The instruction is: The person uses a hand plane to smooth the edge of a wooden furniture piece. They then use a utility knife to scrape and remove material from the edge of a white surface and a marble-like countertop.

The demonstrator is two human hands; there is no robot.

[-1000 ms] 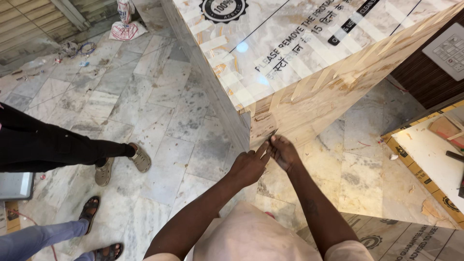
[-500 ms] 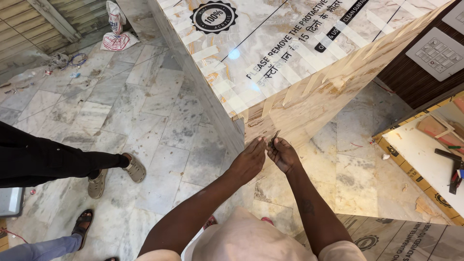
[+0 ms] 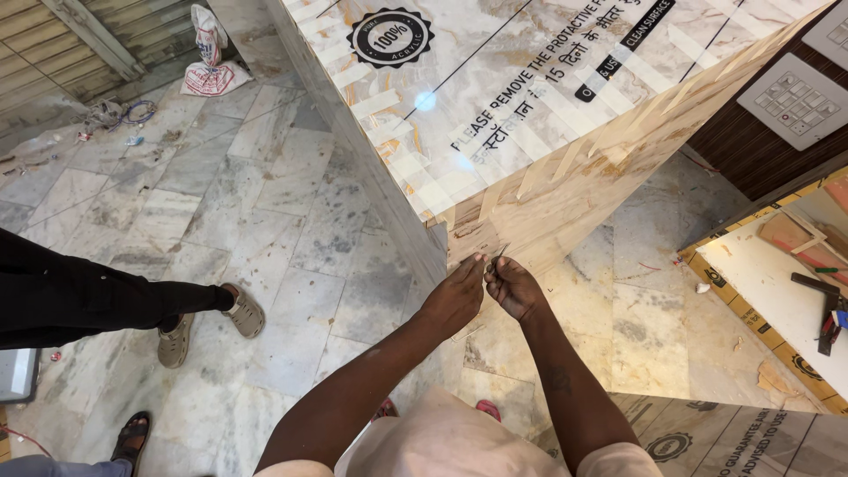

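Observation:
My left hand [image 3: 456,296] and my right hand [image 3: 512,287] meet just below the near corner of a large marble-patterned cabinet [image 3: 530,115] wrapped in protective film with strips of tape along its edges. Both hands pinch a thin, small strip or sliver [image 3: 497,258] that sticks up between the fingertips, close to the cabinet's corner edge [image 3: 452,231]. What the sliver is made of I cannot tell. My arms reach forward from the bottom of the view over my light shirt.
Another person's leg in black trousers and a sandalled foot [image 3: 238,309] stand on the marble floor at left, with a second sandal [image 3: 132,437] lower down. A white sack [image 3: 208,53] lies far back. Boards and tools [image 3: 813,291] lie at right, a printed panel [image 3: 733,437] at bottom right.
My hands have stayed together at the cabinet corner, drawing slightly down and away from the edge with the thin strip between them. The view has tilted, and the person at left has shifted their feet.

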